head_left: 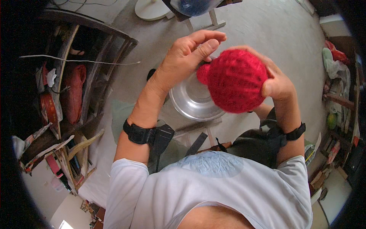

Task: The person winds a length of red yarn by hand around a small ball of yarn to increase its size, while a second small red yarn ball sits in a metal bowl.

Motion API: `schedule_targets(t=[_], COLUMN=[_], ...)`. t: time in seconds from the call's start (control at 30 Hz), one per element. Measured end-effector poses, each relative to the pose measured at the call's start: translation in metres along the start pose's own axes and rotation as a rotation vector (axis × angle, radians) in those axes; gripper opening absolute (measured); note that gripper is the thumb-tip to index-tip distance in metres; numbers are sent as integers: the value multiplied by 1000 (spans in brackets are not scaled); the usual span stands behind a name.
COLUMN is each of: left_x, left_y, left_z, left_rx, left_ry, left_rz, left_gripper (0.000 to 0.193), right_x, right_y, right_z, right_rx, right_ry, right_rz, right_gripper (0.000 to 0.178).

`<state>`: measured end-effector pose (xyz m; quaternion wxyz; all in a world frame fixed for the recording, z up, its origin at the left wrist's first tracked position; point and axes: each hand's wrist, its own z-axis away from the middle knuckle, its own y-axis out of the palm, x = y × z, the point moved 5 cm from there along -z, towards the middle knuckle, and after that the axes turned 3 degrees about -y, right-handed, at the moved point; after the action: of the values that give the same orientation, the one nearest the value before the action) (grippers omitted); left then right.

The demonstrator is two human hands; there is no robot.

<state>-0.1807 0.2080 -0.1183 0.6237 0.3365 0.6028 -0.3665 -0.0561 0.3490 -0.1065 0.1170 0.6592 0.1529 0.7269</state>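
A round, bright red knitted hat (238, 82) with ribbed sides and a small knob like a pompom is held up in front of me. My right hand (280, 84) grips it from the right, thumb on the near side and fingers partly hidden behind the knit. Just left of the knob is my left hand (194, 47), raised, its fingers stretched and slightly bent with nothing in them. Beneath the hat, a shiny metal basin (185, 103) shows in part; the hat covers its right side. I cannot tell whether anything is inside the hat.
On the left, a dark wooden frame (114, 57) holds a red bag (74, 93) and odds and ends. Shelves with bags (337, 70) line the right. A round white base (152, 9) and a small stand with a blue bowl (194, 5) are at the far side.
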Motion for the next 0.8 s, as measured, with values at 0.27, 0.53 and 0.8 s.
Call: schedule_targets(t=[0.27, 0.53, 0.8], left_x=[-1, 5, 2], left_y=[12, 4, 27], left_z=[7, 5, 20], left_rx=[225, 138, 548], left_ry=[-107, -150, -382], left_rz=[234, 126, -49], left_gripper=[42, 30, 21], right_x=[4, 11, 12], right_y=[1, -30, -31], right_z=[-1, 2, -15], right_rx=[35, -122, -494], right_ry=[17, -191, -262], right_rz=[-55, -321, -4], right_gripper=[97, 76, 62])
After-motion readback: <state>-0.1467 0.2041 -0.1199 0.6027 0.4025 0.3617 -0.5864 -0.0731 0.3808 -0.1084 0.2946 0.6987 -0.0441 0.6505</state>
